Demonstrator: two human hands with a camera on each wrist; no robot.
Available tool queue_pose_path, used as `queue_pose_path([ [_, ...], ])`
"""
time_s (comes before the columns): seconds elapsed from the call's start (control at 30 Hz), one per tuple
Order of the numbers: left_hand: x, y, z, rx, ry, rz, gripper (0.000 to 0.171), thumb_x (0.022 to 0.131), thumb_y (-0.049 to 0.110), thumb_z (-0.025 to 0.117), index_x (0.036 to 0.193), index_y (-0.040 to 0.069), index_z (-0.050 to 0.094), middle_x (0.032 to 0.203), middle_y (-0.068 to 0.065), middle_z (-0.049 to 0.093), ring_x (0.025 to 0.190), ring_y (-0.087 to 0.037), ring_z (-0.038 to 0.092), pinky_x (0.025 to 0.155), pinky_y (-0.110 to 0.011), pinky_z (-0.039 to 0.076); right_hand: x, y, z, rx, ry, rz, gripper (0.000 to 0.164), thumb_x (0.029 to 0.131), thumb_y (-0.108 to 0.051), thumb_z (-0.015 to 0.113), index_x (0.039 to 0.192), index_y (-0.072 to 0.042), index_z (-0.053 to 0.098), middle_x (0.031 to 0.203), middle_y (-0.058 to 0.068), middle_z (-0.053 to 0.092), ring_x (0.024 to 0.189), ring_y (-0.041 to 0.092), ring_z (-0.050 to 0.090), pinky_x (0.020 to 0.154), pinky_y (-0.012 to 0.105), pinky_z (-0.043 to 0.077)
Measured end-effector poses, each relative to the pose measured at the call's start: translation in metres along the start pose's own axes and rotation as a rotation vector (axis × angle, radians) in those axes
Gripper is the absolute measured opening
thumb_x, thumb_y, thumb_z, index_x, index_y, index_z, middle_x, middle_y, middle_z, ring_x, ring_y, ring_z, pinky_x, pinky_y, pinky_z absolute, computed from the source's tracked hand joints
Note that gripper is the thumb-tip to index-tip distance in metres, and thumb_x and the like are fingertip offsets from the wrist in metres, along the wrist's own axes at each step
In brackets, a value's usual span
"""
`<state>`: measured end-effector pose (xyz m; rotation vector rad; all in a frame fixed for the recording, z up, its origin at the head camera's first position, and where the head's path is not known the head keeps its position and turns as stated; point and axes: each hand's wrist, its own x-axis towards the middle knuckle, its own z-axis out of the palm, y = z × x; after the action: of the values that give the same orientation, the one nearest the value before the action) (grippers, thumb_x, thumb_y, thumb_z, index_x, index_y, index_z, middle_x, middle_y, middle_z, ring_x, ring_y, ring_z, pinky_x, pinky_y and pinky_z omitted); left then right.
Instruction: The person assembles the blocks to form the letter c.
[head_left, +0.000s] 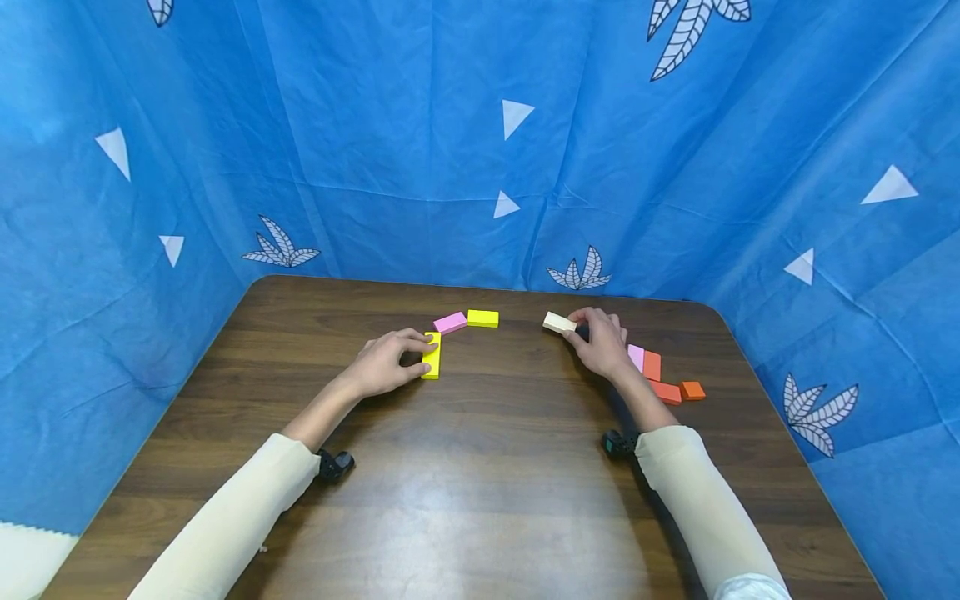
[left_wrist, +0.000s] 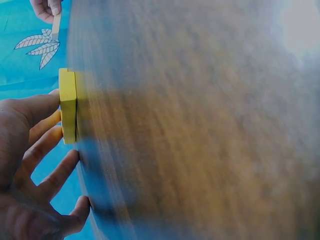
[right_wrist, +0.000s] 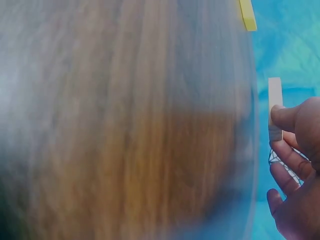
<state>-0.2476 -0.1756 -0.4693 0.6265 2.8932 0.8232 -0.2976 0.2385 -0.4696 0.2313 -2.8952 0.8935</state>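
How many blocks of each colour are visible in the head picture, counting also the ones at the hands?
Yellow blocks: 2
Pink blocks, one paler: 2
Cream block: 1
Red or orange blocks: 3
Total visible: 8

The oblong cream block (head_left: 557, 322) — held at its right end — hung above the wooden tabletop (head_left: 487, 433). The bright yellow block (head_left: 432, 357), also held, ran lengthwise front to back, just beside a pink block (head_left: 451, 323).

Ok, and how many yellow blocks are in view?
2. One yellow block is in the grip of the left hand; the second yellow block lies just right of a pink block. Others could be hidden from view.
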Motion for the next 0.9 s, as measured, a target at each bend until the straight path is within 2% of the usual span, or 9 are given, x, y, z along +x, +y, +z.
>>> queue_pose_path([
  [0.43,0.001,-0.001,-0.003,0.015,-0.012,-0.006,0.043,0.101,0.034,0.077,0.141,0.020,0.073,0.150,-0.003,0.067,0.143,-0.033,0.060,0.112,-0.071,0.042,0.002,-0.010,0.011,0.019,-0.019,-0.012,0.035,0.106,-0.026,0.070,0.133,-0.006,0.064,0.135,0.021,0.063,0.130,0.043,0.045,0.112,0.065,0.028],
  [0.9,0.000,0.000,-0.002,0.018,-0.008,0.001,0.044,0.101,0.032,0.077,0.142,0.020,0.073,0.150,-0.004,0.067,0.143,-0.035,0.061,0.112,-0.069,0.044,0.006,-0.022,0.023,0.033,-0.034,-0.034,0.033,0.105,-0.025,0.070,0.131,-0.005,0.065,0.131,0.020,0.064,0.128,0.043,0.046,0.109,0.063,0.031],
])
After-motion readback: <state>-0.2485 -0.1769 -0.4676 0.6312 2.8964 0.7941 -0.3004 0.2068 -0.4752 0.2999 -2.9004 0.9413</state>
